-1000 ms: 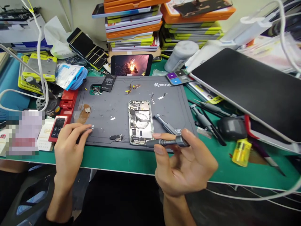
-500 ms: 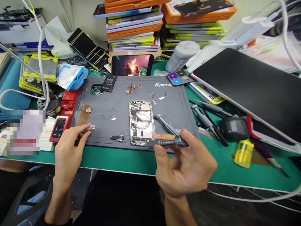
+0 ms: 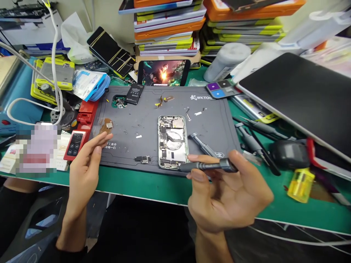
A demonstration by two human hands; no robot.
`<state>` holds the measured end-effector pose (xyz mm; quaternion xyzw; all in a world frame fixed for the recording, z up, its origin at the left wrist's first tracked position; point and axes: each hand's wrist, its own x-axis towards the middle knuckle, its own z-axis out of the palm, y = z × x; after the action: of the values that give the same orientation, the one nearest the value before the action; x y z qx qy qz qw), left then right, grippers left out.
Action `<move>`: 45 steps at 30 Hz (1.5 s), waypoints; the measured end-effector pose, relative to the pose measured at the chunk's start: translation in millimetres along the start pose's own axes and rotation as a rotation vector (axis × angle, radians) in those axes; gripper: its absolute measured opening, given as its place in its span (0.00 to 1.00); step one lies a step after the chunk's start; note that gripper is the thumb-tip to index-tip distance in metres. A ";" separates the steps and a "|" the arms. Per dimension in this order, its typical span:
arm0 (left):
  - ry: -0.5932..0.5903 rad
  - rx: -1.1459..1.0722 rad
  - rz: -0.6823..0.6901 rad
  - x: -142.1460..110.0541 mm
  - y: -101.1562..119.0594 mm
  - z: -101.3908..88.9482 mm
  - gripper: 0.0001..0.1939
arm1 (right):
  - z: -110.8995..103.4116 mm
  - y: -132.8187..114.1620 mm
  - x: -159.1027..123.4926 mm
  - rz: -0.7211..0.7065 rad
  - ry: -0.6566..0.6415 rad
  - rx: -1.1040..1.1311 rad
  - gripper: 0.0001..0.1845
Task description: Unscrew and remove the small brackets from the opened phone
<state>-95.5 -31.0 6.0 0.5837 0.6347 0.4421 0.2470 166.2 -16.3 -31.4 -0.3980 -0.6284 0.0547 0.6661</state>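
Observation:
My right hand (image 3: 227, 197) grips a grey screwdriver (image 3: 203, 166), held nearly level, its cap against my index finger. Its tip end is at the lower edge of an opened phone (image 3: 175, 142), whose boards, flex cables and round coil are exposed. Over the left edge of the grey work mat (image 3: 142, 120) is my left hand (image 3: 87, 160), open and with nothing visible in it, fingers stretched out and thumb apart. Close beyond its fingertips lies a brown patch (image 3: 105, 125) with a small metal part on it. A small dark phone part (image 3: 142, 159) rests left of the phone.
A second screwdriver (image 3: 203, 144) lies right of the opened phone. Behind are a battery (image 3: 135, 94), a phone playing video (image 3: 163, 73) and stacked cases (image 3: 167, 33). A red device (image 3: 75, 144) borders the mat's left. Several tools and a large black panel (image 3: 296, 95) crowd the right.
My left thumb and fingers have parted from a near pinch. My right hand keeps the screwdriver at the phone's lower edge. The whole view has shifted, so things appear farther right.

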 end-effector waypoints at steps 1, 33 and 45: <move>-0.001 0.013 0.016 0.3 1.3 1.4 0.18 | 0.4 0.2 -0.2 -0.001 0.000 0.006 0.45; 0.036 0.721 0.408 15.1 0.2 9.0 0.07 | -0.9 -2.0 -2.1 0.044 -0.019 0.064 0.45; 0.020 0.558 0.295 7.2 -1.0 8.3 0.11 | -0.6 -3.5 -2.2 0.075 -0.001 0.055 0.44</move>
<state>-90.6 -21.7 2.6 0.7103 0.6423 0.2879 0.0042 164.8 -20.2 -31.0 -0.4024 -0.6119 0.0972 0.6739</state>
